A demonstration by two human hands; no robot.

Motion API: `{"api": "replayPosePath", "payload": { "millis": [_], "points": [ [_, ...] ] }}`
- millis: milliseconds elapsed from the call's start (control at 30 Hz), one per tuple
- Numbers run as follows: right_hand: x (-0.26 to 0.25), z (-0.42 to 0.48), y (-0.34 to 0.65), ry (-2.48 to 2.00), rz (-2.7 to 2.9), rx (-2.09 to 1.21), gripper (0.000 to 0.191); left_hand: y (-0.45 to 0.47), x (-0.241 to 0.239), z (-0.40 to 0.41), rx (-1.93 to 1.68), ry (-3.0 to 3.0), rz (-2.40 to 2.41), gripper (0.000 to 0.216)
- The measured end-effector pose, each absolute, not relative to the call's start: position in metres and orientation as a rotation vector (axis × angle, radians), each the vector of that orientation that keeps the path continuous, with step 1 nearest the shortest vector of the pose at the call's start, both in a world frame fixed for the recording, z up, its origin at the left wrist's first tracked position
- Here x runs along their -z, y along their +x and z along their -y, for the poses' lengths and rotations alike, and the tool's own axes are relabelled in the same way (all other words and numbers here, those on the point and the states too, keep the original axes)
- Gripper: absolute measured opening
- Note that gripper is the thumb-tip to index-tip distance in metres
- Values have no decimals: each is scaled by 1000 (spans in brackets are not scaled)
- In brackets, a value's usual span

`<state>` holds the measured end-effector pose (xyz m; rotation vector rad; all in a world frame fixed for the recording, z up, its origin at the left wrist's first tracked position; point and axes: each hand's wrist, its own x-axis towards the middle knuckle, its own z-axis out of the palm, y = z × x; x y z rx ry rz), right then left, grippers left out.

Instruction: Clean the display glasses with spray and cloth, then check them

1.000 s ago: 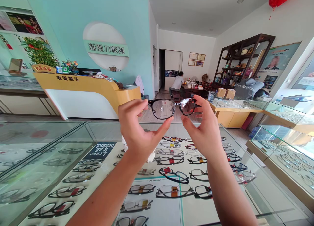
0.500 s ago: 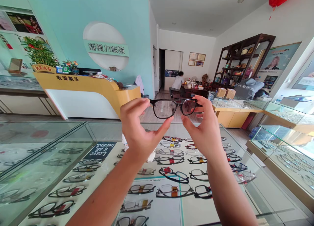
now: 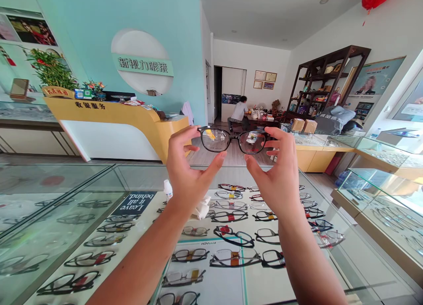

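A pair of black-framed eyeglasses [image 3: 234, 137] is held up in front of me, its two clear lenses facing me. My left hand [image 3: 190, 168] grips the left end of the frame, thumb below and fingers at the upper corner. At the opposite end, my right hand [image 3: 277, 168] holds the frame in the same way, with the thumb near the lower rim. Both hands are above a glass display case [image 3: 145, 172] where several rows of spectacles [image 3: 229, 216] lie. A white bottle [image 3: 168, 189] and a crumpled white tissue [image 3: 202, 208] are beside my left forearm.
A yellow and white counter [image 3: 112, 137] stands at the back left, with a potted plant [image 3: 54, 69] on its end. More glass cases [image 3: 386, 199] line the right. A person [image 3: 238, 111] sits at a far table. A dark wooden shelf [image 3: 325, 82] leans against the right wall.
The eyeglasses have turned and levelled, so both lenses now face me more squarely. My left hand has shifted slightly up and my right hand slightly to the right.
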<state>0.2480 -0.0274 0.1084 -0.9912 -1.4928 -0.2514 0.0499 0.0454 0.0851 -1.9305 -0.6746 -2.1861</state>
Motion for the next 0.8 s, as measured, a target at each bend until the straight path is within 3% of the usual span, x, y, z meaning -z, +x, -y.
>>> {"api": "replayPosePath", "payload": {
  "millis": [800],
  "points": [
    [-113, 29, 246, -888, 1566, 460, 50, 46, -84, -56, 2286, -2050, 757, 73]
  ]
}}
